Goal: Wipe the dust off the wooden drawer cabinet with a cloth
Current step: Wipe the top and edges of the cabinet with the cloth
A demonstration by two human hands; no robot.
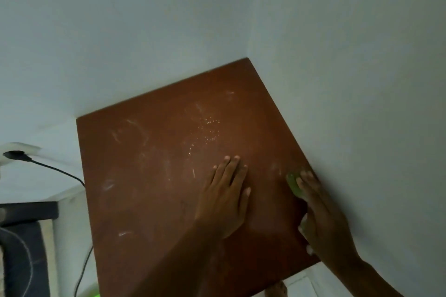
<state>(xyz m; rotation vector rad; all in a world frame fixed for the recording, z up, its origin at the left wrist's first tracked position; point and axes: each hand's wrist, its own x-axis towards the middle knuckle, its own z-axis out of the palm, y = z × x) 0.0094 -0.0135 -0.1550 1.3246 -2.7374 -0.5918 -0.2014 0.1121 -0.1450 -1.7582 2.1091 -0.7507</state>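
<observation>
Against the corner where two pale walls (337, 55) meet stands the cabinet (149, 176), seen from above, its brown top filling the middle of the view. White streaks and a scatter of bright specks (207, 132) mark the wood, mostly toward the back and left half.

Beside the cabinet's left edge a black cable (60, 172) runs from a plug (14, 155) in a white wall socket and passes down behind the top's left side. A dark object with a pale strip lies at the far lower left, too blurred to name.

On the top's right half, the left hand (224, 200) lies flat, palm down, fingers stretched out and together, holding nothing. Close by, at the right edge next to the wall, the right hand (323, 219) presses down on the cloth (294, 183), fingers extended over it rather than curled. Only a green sliver of cloth shows ahead of the fingertips, with small pale bits peeking out beneath the palm's left side.
</observation>
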